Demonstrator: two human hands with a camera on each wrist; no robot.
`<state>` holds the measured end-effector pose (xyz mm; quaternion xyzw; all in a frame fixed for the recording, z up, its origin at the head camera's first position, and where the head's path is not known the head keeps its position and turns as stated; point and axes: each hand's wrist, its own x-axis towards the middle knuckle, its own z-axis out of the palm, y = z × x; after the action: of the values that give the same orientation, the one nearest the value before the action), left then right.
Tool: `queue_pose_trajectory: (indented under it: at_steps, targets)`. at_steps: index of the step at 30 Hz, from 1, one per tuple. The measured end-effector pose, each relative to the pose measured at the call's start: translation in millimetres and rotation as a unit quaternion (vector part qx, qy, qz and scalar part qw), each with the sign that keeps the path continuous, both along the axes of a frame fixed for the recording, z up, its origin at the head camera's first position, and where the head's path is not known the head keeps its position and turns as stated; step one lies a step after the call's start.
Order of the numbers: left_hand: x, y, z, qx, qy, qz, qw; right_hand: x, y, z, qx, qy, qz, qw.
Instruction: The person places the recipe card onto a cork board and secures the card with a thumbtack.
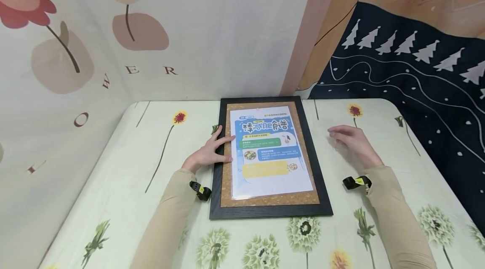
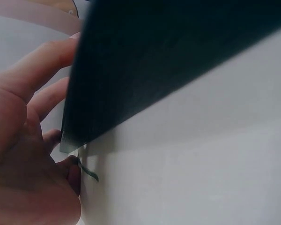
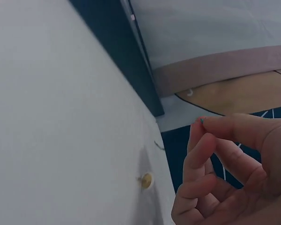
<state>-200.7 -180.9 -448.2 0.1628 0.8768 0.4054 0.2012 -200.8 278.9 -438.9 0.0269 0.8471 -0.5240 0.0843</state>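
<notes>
A cork board [image 1: 226,189] in a black frame [image 1: 273,211] lies on the table. On its cork rests a white printed sheet [image 1: 273,187] with blue, green and yellow blocks and Chinese lettering. My left hand [image 1: 206,154] is spread over the board's left side, thumb and a finger at the sheet's left edge. In the left wrist view, the frame's dark side [image 2: 145,61] hides those fingertips. To the right of the board, apart from it, my right hand [image 1: 354,140] pinches a tiny teal thing [image 3: 202,120] between thumb and forefinger; most of it is hidden.
A pale cloth printed with flowers and dandelions covers the table [image 1: 113,168]. Behind the board hangs a white curtain [image 1: 227,41] against the table's far edge. A dark cloth with white trees [image 1: 401,67] hangs at the right. Each wrist wears a black strap [image 1: 356,182].
</notes>
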Motion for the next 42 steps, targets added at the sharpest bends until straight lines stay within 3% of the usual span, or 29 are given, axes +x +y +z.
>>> queue_pose_trajectory:
  at_steps: [17,26,42]
  targets:
    - [2.0,1.3,1.2,0.002,-0.009,0.007,0.9999,-10.7,-37.7,5.9,-0.072,0.067,0.014,0.9951]
    - [2.1,2.0,2.0,0.0,-0.004,0.007,1.0,-21.5,-54.2,5.4,-0.041,0.05,0.027,0.9975]
    - [1.8,2.1,2.2,0.002,-0.008,0.011,0.9999,-31.5,-97.4,20.0,0.0,0.031,0.132,0.9907]
